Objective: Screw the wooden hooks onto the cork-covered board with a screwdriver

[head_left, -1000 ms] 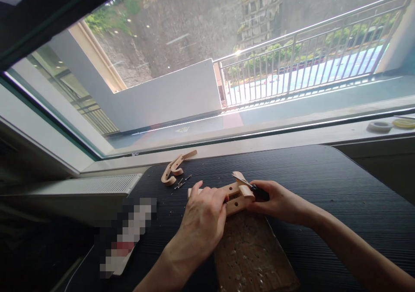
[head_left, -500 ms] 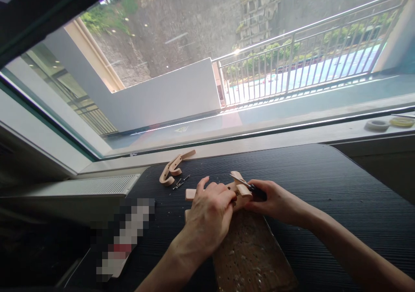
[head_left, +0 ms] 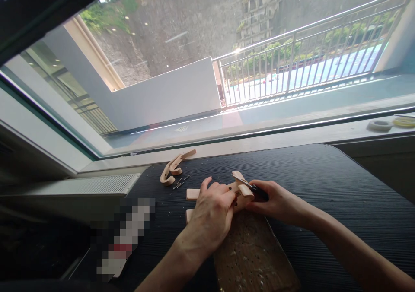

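Pale wooden parts (head_left: 242,190) with dark holes rest at the far end of a worn brown wooden block (head_left: 256,249). My left hand (head_left: 212,210) is closed over them, thumb and fingers pressed down near a hole; its fingertips are partly hidden. Two rounded wooden ends (head_left: 193,194) stick out to its left. In my right hand (head_left: 275,199) is a black-handled tool (head_left: 258,192) with a thin, pointed metal blade lying across the upper curved wooden piece. Those fingers also touch the wood's right side. The tool's exact kind is unclear.
Curved wooden hooks (head_left: 170,169) and several screws (head_left: 181,182) lie on the black table (head_left: 327,184) at the back left. A blurred-out long object (head_left: 129,236) sits at the left edge. Tape rolls (head_left: 380,125) rest on the windowsill, right. The window closes off the far side.
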`<action>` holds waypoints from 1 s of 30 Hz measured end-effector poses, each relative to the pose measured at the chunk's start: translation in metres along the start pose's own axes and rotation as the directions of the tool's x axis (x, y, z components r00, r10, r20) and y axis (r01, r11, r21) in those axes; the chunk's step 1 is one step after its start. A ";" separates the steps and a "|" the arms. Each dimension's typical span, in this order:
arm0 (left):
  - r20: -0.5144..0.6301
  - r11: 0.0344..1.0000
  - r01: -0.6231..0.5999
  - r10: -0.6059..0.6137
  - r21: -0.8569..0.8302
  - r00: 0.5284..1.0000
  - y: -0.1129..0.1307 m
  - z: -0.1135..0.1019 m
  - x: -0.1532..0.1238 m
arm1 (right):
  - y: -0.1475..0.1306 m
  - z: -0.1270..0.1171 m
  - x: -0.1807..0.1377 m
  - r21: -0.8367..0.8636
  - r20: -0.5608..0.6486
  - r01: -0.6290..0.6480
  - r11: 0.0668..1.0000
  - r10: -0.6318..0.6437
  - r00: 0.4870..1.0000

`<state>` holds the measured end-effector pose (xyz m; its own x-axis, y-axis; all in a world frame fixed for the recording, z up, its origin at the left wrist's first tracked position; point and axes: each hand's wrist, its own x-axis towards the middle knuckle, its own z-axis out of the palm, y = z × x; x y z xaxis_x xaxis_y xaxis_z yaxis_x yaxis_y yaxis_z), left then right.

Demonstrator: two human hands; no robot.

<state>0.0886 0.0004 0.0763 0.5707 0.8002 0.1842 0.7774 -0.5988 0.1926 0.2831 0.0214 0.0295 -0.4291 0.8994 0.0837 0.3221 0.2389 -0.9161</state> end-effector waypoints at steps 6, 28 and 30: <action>0.051 0.999 0.036 -0.037 0.014 0.998 -0.002 -0.001 0.004 | 0.002 0.000 0.002 0.002 0.012 0.013 1.000 -0.013 1.000; 0.032 0.999 0.017 -0.018 0.032 0.999 0.009 -0.006 -0.004 | 0.002 -0.004 -0.002 0.011 0.050 0.032 0.999 -0.032 0.998; 0.007 1.000 0.027 -0.028 0.011 1.000 0.009 -0.008 -0.006 | 0.002 -0.004 -0.002 0.009 0.060 0.033 0.999 -0.034 0.998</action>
<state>0.0902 -0.0098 0.0847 0.5509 0.8166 0.1721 0.7956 -0.5762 0.1872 0.2882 0.0216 0.0295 -0.4895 0.8673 0.0911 0.2997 0.2654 -0.9164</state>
